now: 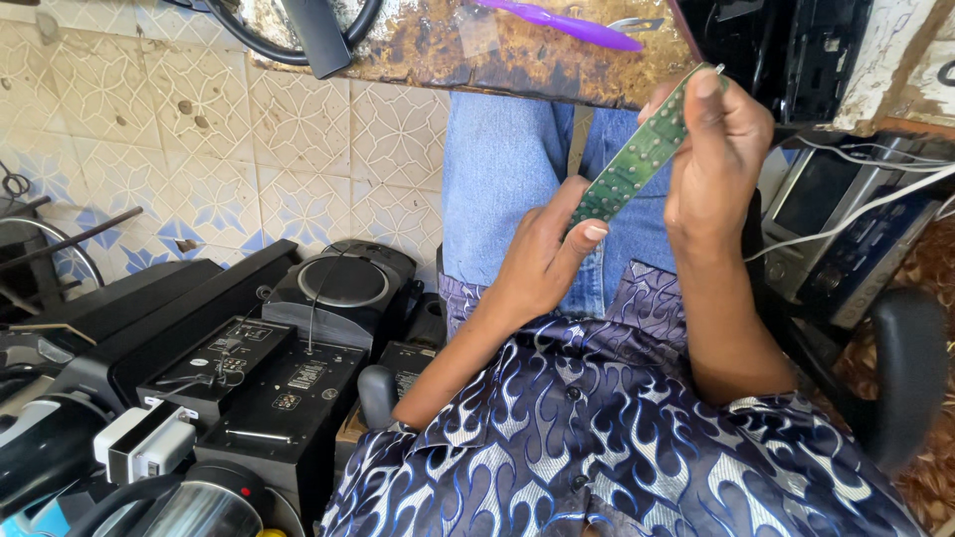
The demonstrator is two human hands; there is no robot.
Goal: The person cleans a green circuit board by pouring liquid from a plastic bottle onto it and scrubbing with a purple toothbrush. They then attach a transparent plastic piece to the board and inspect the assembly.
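Flame-print shirt (pixel 617 438), dark blue w/ silver, fills the bottom edge, closest to the lens. Above it, 2 bare hands hold 1 long green circuit board (pixel 637 159) over the lap in blue jeans (pixel 507 179). Left hand (pixel 542 259) pinches the board's lower end, thumb on the solder side. Right hand (pixel 721 149) grips the upper end, fingertips curled over the top edge. Board's long axis runs diagonal: low end toward bottom-left, high end up-right toward the worn wooden bench edge (pixel 468 60). Solder face is turned to the camera. Purple plastic piece (pixel 567 25) lies on the bench. Black speaker (pixel 343 283) and black audio boxes (pixel 259 378) sit on the tiled floor (pixel 199 129), off to the left.
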